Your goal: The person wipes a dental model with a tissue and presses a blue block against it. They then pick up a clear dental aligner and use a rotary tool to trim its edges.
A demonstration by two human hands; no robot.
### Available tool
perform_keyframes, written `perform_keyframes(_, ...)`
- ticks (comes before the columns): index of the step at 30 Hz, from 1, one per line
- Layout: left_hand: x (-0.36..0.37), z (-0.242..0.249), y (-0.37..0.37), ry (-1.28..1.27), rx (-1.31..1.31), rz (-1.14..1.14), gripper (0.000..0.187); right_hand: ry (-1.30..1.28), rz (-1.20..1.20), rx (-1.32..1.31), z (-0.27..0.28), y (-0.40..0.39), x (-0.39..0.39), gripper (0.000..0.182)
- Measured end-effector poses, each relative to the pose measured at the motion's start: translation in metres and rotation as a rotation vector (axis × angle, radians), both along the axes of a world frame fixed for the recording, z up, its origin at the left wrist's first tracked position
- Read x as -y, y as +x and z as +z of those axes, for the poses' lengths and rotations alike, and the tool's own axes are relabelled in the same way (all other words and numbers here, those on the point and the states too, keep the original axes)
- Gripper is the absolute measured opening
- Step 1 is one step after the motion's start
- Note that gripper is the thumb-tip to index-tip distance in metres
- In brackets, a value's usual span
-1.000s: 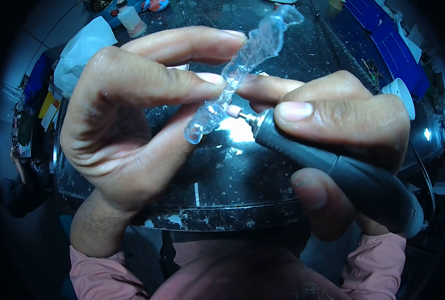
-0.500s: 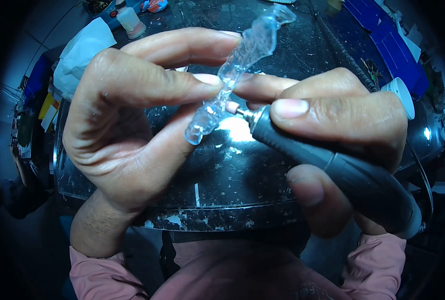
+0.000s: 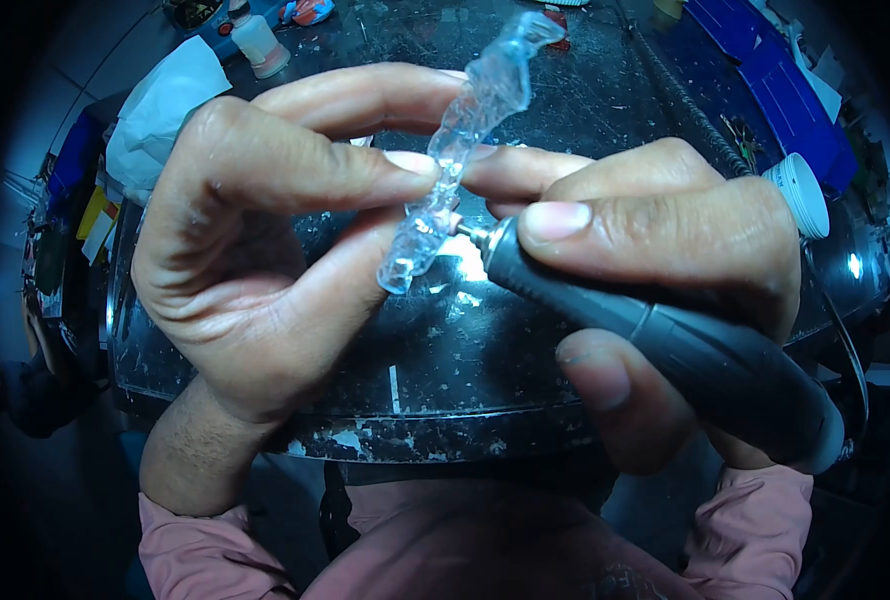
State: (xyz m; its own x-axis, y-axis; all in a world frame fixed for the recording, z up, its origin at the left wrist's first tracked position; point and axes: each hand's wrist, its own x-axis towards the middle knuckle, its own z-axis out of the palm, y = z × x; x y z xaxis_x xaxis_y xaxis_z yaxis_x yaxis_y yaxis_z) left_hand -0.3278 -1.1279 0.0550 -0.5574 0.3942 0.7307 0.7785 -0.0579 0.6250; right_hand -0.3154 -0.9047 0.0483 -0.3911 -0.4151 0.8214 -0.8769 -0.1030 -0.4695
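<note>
Both hands [image 3: 230, 175] [image 3: 675, 220] curl in grips, close together.

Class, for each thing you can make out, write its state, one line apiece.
Clear piece, held, slanted
Tool, gripped, tip at the clear piece; spin unclear
Left hand, pinching the clear piece
Right hand, closed around the tool
Bottle, standing
Table, scuffed, edge chipped
White sheet, crumpled

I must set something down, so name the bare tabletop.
Mostly bare: near tabletop between left hand and black tool; far tabletop between bottle and clear moulded piece. Crowded: far left, around white sheet and bottle; far right, with blue bins and white tub.
</note>
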Motion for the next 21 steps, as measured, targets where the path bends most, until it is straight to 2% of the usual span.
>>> perform_keyframes(3,0.000,0.001,-0.001,-0.010,-0.012,0.013,0.017,-0.010,0.013,0.013,0.001,0.007,0.005,0.044)
perform_keyframes(5,0.003,0.001,-0.003,-0.017,-0.011,-0.010,0.017,-0.152,-0.232,0.309,0.006,0.028,0.015,0.043)
perform_keyframes(6,0.003,0.001,-0.003,-0.017,-0.011,-0.010,0.017,-0.152,-0.232,0.309,0.004,0.024,0.011,0.043)
perform_keyframes(8,0.003,0.001,-0.002,-0.047,-0.009,0.029,0.017,-0.004,-0.083,0.111,0.002,0.009,-0.001,0.043)
perform_keyframes(11,0.001,-0.004,-0.004,0.017,0.029,-0.012,0.017,0.104,-0.049,0.027,0.005,0.004,-0.007,0.044)
perform_keyframes(15,-0.006,-0.006,-0.002,0.073,0.069,0.009,0.017,-0.013,-0.045,0.163,0.005,0.016,0.000,0.044)
perform_keyframes(17,-0.005,-0.010,-0.005,0.180,0.289,-0.134,0.019,-0.209,-0.024,0.386,0.008,0.022,0.010,0.044)
perform_keyframes(19,-0.009,-0.010,-0.006,0.155,0.265,-0.131,0.021,-0.156,0.035,0.336,0.008,0.012,0.000,0.042)
perform_keyframes(21,-0.014,-0.009,0.000,0.274,0.622,-0.093,0.024,-0.123,0.036,0.527,0.009,0.009,-0.004,0.040)
